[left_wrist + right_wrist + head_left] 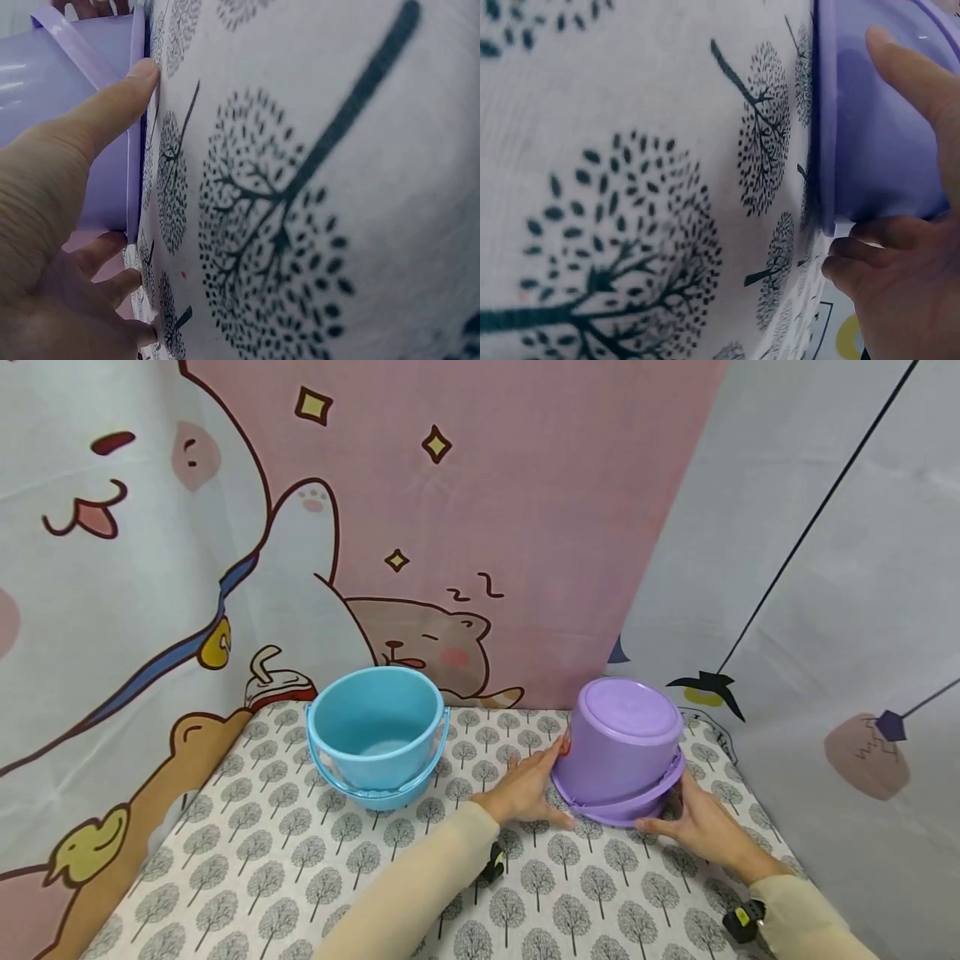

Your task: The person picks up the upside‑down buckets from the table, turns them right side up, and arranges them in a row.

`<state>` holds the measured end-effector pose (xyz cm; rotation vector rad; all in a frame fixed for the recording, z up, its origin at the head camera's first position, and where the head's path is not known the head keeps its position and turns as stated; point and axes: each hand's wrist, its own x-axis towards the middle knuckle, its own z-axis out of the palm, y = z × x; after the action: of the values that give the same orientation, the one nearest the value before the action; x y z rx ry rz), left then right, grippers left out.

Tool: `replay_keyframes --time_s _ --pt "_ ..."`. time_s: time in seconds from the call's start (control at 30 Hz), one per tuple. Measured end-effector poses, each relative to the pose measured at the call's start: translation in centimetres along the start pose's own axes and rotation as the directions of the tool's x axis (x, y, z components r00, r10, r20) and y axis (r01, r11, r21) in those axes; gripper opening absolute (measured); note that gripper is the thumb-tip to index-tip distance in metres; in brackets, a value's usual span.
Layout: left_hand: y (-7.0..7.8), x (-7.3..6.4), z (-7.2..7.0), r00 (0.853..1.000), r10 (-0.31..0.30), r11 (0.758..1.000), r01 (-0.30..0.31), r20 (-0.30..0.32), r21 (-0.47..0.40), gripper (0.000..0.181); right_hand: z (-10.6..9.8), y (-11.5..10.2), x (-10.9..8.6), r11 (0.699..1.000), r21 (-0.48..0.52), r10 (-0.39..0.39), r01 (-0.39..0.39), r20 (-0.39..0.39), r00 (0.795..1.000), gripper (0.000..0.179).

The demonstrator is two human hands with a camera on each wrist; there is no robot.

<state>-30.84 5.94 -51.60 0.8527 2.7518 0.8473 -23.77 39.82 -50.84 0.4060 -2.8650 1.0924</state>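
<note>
A purple bucket [618, 768] stands upside down on the tree-patterned cloth, its base facing up and its handle hanging across the front near the rim. My left hand [525, 789] is at its left side, fingers reaching along the wall and thumb spread apart near the front rim. On the right side, my right hand [701, 827] has its thumb toward the front and its fingers beside the wall. In the right wrist view the fingers [885, 240] lie close to the rim. The left wrist view shows the left thumb [112, 112] near the bucket's rim.
Left of the purple bucket, a light blue bucket [375, 760] stands upright, its handle lowered toward the front. The tree-patterned cloth [420, 893] covers the table. Behind it hangs a cartoon-printed curtain [540, 527], which also runs along both sides.
</note>
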Motion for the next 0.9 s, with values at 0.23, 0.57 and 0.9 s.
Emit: replay_keyframes --time_s 0.23,0.57,0.9 --pt "0.1 0.0 0.3 1.000 -0.017 1.000 0.017 -0.013 0.022 0.164 0.1 -0.7 0.7 0.985 -0.050 -0.165 0.162 -0.054 0.985 0.159" --pt "0.3 -0.9 -0.5 1.000 -0.003 0.986 0.000 -0.018 -0.164 0.159 0.0 -1.8 0.4 0.918 -0.255 -0.345 0.304 -0.133 0.929 0.160" --pt "0.3 -2.0 -2.2 0.998 0.053 0.972 -0.057 -0.020 -0.229 0.145 -1.9 -3.9 0.2 0.952 -0.190 -0.270 0.242 -0.140 0.953 0.137"
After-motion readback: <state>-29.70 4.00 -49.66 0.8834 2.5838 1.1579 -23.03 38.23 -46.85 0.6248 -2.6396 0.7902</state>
